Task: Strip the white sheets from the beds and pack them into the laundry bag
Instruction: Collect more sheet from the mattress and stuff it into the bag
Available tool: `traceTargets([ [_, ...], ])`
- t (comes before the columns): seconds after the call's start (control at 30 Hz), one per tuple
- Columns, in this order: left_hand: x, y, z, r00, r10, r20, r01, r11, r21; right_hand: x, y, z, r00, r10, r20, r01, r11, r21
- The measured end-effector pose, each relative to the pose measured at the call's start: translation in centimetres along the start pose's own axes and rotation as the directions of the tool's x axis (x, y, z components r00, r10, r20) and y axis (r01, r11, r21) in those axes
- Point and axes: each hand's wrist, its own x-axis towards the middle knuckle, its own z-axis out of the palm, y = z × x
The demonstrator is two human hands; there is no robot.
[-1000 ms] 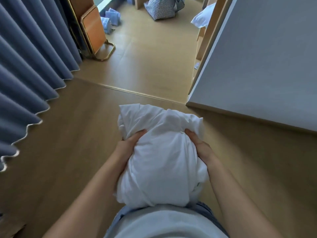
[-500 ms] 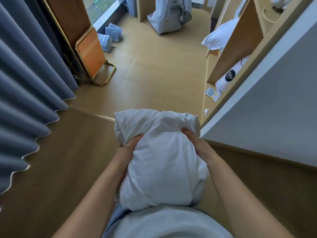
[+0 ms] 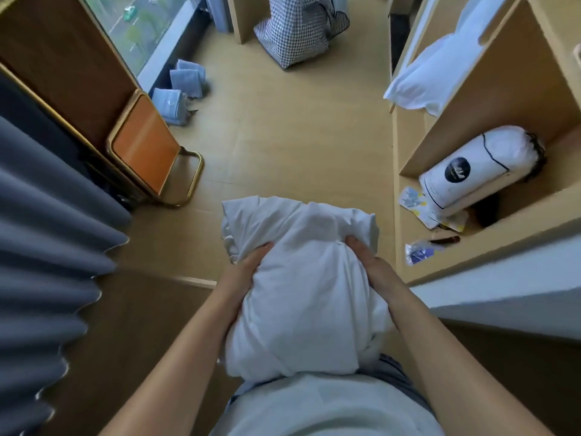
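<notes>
Sheet [image 3: 301, 294]: white, balled into a bundle, held against my waist above the wooden floor [image 3: 283, 152].
Left hand [image 3: 251, 262]: mine, fingers curled into the bundle's left flank, gripping it.
Right hand [image 3: 369, 262]: mine, gripping the right flank the same way.
Laundry bag [image 3: 292, 29]: checked, standing on the floor far ahead, well apart from the sheet.
Drawstring sack [image 3: 478, 171]: white, lying in the wooden compartment [image 3: 509, 89] on my right.
</notes>
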Motion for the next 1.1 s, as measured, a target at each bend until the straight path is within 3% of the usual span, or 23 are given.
traceTargets([
  [0.2, 10.3, 12.8, 3.3, 0.995, 0.05, -0.087, -0.054, 0.997, -0.049, 12.3, -13.3, 0.3, 0.97, -0.043, 0.24, 0.045, 0.999, -0.003],
  [0.33, 16.3, 18.5, 4.6, 0.99, 0.019, -0.142, -0.033, 0.995, -0.097, 17.3, -21.4, 2.6, 0.955, -0.004, 0.297, 0.037, 0.994, -0.108],
  [0.5, 27.2, 26.7, 5.6, 0.988, 0.038, -0.151, -0.054, 0.993, -0.106, 26.1, -31.4, 5.9, 0.976, -0.024, 0.215, 0.05, 0.992, -0.115],
  [0.6, 34.8, 33.7, 6.5, 0.987, 0.029, -0.157, -0.041, 0.996, -0.074, 31.7, -37.8, 7.6, 0.984, 0.038, 0.177, -0.032, 0.999, -0.041],
  [0.7, 43.3, 40.5, 8.0, 0.997, 0.007, -0.071, -0.007, 1.0, -0.006, 36.9, -43.7, 8.2, 0.985, 0.063, 0.162, -0.08, 0.992, 0.098],
  [0.9, 54.8, 51.7, 14.9, 0.992, -0.117, 0.05, 0.109, 0.985, 0.132, 45.9, -53.9, 6.1, 0.987, 0.097, 0.125, -0.12, 0.975, 0.187],
  [1.1, 63.1, 63.6, 25.8, 0.984, 0.073, 0.161, -0.094, 0.988, 0.123, 57.4, -65.7, 1.6, 0.995, 0.024, 0.096, -0.049, 0.962, 0.27],
])
